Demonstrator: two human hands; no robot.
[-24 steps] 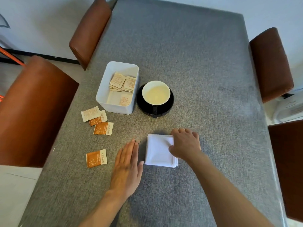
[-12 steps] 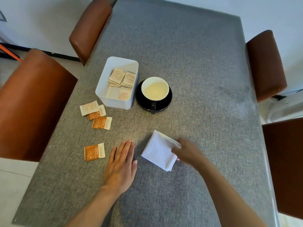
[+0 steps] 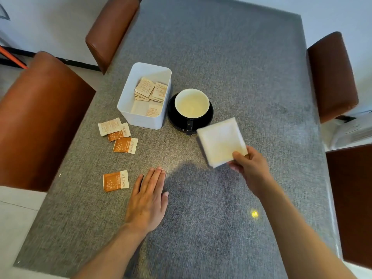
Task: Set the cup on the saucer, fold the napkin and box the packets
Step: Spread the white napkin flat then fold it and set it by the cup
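Observation:
My right hand (image 3: 249, 168) pinches a corner of the folded white napkin (image 3: 220, 140) and holds it off the table, just right of the cup. The white cup (image 3: 191, 103) stands on the black saucer (image 3: 209, 117), its handle pointing toward me. Beside it on the left is the white box (image 3: 128, 112) with several pale packets (image 3: 151, 90) inside. Three packets (image 3: 118, 133) lie on the table in front of the box. One orange packet (image 3: 115, 181) lies close to my left hand (image 3: 148, 200), which rests flat on the table, fingers together, holding nothing.
The grey cloth-covered table (image 3: 231, 57) has brown chairs around it: two on the left (image 3: 40, 121), (image 3: 109, 27), and two on the right (image 3: 332, 75), (image 3: 352, 202). A small bright light spot (image 3: 254, 214) sits on the cloth near my right forearm.
My right hand has lifted the folded napkin off the table and carried it up and to the right, toward the saucer. My left hand has stayed flat on the table.

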